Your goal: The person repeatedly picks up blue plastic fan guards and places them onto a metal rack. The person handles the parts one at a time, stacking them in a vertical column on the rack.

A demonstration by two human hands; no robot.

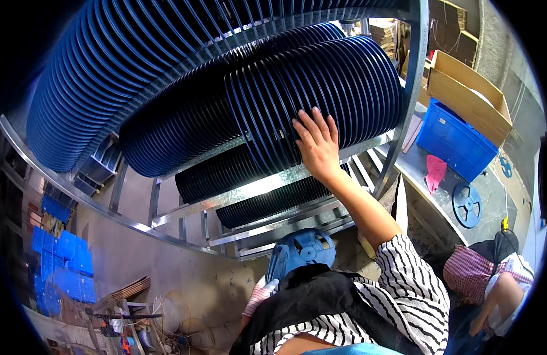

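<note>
My right hand [318, 145] reaches up to a metal rack, its fingers stretched out and resting on the edges of a long row of dark blue discs [344, 83] standing on edge. It is not wrapped round any of them. Low in front of my body, my left hand [263, 292], in a pale pink covering, is closed at the rim of light blue plastic reels [312, 247]. My dark apron hides part of these reels, and how many there are cannot be told.
More disc rows fill the rack's upper tier [78, 112] and lower tier [250, 210]. At right, a bench [427, 207] bears a blue crate [454, 139], a cardboard box [469, 94], a pink cloth [435, 173] and a blue reel [467, 205]. Another person [492, 284] is close by, lower right.
</note>
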